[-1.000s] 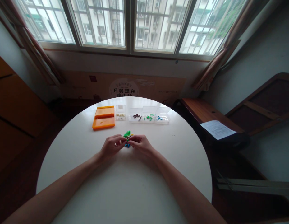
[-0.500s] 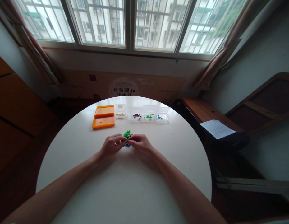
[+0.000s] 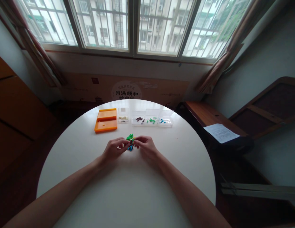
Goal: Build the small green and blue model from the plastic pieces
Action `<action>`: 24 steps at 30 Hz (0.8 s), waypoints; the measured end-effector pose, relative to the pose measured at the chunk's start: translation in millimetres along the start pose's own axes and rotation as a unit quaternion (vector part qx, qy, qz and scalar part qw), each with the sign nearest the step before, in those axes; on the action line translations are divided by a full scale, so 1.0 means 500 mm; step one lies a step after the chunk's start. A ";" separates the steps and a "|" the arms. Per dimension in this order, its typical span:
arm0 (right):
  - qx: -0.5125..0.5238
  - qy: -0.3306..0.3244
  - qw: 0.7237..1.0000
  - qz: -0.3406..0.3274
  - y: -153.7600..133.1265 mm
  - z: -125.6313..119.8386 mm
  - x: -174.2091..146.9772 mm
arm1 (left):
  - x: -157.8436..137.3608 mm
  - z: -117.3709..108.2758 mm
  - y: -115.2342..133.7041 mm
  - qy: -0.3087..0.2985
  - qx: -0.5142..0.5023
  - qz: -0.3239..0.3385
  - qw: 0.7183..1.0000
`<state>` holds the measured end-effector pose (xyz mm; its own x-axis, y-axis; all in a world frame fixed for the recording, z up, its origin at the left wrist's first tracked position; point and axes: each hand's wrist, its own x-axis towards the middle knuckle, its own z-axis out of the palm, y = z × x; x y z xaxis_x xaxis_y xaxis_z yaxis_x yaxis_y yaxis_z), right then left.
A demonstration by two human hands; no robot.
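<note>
A small building-block model (image 3: 130, 147), with green pieces on its far side and blue ones on its near side, stands mid-table between my hands. My left hand (image 3: 115, 147) pinches it from the left, thumb and forefinger together. From the right, my right hand (image 3: 145, 145) is closed with its fingertips against the model. A bit of yellow shows by the right fingertips. The fingers cover the model's middle, and any single small piece in them is too small to make out.
On the white round table (image 3: 119, 190), beyond my hands, lie an open orange case (image 3: 106, 128), a small clear box (image 3: 123, 120) of cream pieces and a clear divided box (image 3: 151, 124) holding brown, green and blue pieces. Paper sheets (image 3: 221, 133) lie off to the right.
My right fingertips have shifted slightly right, a little apart from the left ones, so more of the model's middle shows. My left hand stays nearly still. The view has tipped slightly.
</note>
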<state>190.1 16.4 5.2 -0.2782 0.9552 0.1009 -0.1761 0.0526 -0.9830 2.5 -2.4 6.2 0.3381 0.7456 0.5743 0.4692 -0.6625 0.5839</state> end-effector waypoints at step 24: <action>-0.006 0.274 0.962 0.019 -0.047 -0.086 0.096 | 0.000 0.005 0.002 -0.007 0.009 -0.021 1.000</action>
<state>221.3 73.3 26.6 0.2551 0.9665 -0.0272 -0.1636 0.0155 -0.9864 5.0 -2.8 5.0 0.3301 0.7736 0.5410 0.4981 -0.6295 0.5963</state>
